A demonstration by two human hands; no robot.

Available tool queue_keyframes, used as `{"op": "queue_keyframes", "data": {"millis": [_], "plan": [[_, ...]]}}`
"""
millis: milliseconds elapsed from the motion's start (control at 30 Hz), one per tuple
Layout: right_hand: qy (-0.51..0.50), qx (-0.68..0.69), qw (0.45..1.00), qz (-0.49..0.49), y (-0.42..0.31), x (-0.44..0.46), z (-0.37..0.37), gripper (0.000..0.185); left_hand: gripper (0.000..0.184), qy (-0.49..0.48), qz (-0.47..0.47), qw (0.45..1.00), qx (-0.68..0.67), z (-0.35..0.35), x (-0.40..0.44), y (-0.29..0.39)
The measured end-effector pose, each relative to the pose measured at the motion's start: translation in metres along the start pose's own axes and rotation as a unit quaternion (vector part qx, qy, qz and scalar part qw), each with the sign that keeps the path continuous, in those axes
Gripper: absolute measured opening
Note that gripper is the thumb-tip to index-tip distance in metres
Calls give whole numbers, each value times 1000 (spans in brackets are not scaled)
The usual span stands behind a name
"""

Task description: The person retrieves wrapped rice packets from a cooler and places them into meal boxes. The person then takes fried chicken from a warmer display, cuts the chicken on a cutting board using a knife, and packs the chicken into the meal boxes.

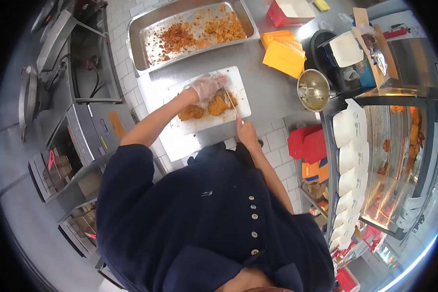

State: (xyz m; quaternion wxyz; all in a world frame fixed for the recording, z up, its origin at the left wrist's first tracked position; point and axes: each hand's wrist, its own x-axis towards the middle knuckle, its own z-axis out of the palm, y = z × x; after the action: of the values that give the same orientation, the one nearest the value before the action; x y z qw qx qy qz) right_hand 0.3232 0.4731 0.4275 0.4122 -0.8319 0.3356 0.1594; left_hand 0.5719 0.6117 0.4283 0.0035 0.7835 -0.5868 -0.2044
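two hands at work: your right hand point(248, 134) grips the knife point(231, 101); your gloved left hand point(207, 87), fingers outstretched, hovers or rests by the chicken point(217, 105) on the board point(238, 108). a slipping blade could nick those nearby fingers.

Knife handle point(238, 118) partly hidden in the right hand point(248, 135); white shirt mark point(207, 193) too small to read

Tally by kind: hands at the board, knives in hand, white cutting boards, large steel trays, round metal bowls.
Hands (left hand, right hand): 2
Knife: 1
Cutting board: 1
Steel tray: 1
Metal bowl: 1
Total: 6
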Motion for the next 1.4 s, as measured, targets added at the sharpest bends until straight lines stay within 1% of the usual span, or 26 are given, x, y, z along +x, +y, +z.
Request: {"op": "queue_keyframes", "data": {"millis": [67, 133, 167, 267, 333, 367, 433, 467, 533, 567, 633, 767, 833, 867, 900, 933, 967, 1000, 1033, 1067, 1167, 1200, 1267, 1300, 1367, 1400], "plan": [[2, -3, 1000, 0, -2, -10, 3, 77, 78, 5, 6, 1000, 7, 7, -8, 5], [57, -5, 998, -22, -4, -4, 3, 81, 73, -33, -13, 998, 54, -26, -12, 21], [60, 2, 998, -14, 2, -5, 6, 81, 73, -40, -5, 998, 57, -20, -13, 22], [60, -4, 998, -23, 3, 12, -1, 85, 70, -12, -30, 997, 65, -17, -8, 9], [22, -24, 999, -14, -17, 12, -24, 88, 70, -27, -42, 994, 94, -37, -19, 13], [26, -21, 999, -11, -23, 2, -31, 88, 70, -27, -37, 994, 98, -40, -33, 19], [-77, -53, 996, -13, -39, -15, -50, 82, 69, 23, -71, 994, 82, -47, -64, 23], [-77, -52, 996, -8, -40, -14, -47, 82, 69, 21, -66, 994, 80, -41, -74, 24], [-116, -74, 989, -44, -35, -10, -32, 83, 76, 40, -125, 991, 36, -18, -89, 26], [-122, -73, 989, -40, -29, -12, -22, 83, 76, 34, -126, 991, 33, -6, -92, 31], [-37, -88, 993, -76, -20, 1, 0, 90, 74, 2, -155, 988, -12, 9, -84, 31], [-38, -55, 995, -71, -6, 10, 12, 90, 69, 36, -140, 989, 17, 15, -84, 27], [-79, -72, 992, -69, -21, 7, -8, 88, 68, 47, -149, 987, 23, 8, -88, 27], [-78, -71, 992, -69, -28, 2, -15, 88, 68, 52, -153, 987, 21, 7, -90, 30], [-95, -78, 991, -57, -32, -7, -20, 86, 68, 48, -150, 987, 19, 4, -92, 34], [-113, -83, 989, -42, -32, -14, -19, 84, 71, -1, -163, 987, 3, -1, -96, 37], [-114, -81, 990, -36, -28, -15, -11, 84, 74, -50, -177, 983, -13, -3, -97, 40], [-84, -77, 992, -53, -21, -12, 2, 85, 74, -53, -174, 983, -15, 3, -94, 40], [-58, -72, 993, -68, -13, -14, 16, 85, 74, -29, -175, 984, -3, 13, -94, 42], [-61, -69, 994, -66, -8, -12, 27, 85, 74, -5, -176, 984, 13, 20, -94, 40], [-56, -49, 995, -60, 1, -7, 35, 85, 73, -8, -150, 988, 21, 11, -95, 37], [-77, -45, 994, -67, 0, -2, 28, 84, 73, -3, -149, 988, 32, 7, -94, 35], [-91, -36, 993, -71, 1, -4, 14, 84, 75, 186, -178, 965, -43, 10, -100, 45], [-83, -14, 993, -82, 0, -13, 4, 85, 75, 188, -165, 968, -36, 7, -101, 43], [-62, 10, 995, -83, 8, -32, -16, 86, 83, 246, -66, 964, -77, 5, -96, 44], [-54, 38, 997, -48, 16, -42, -25, 87, 88, 179, -23, 982, -60, -16, -86, 55]]}}
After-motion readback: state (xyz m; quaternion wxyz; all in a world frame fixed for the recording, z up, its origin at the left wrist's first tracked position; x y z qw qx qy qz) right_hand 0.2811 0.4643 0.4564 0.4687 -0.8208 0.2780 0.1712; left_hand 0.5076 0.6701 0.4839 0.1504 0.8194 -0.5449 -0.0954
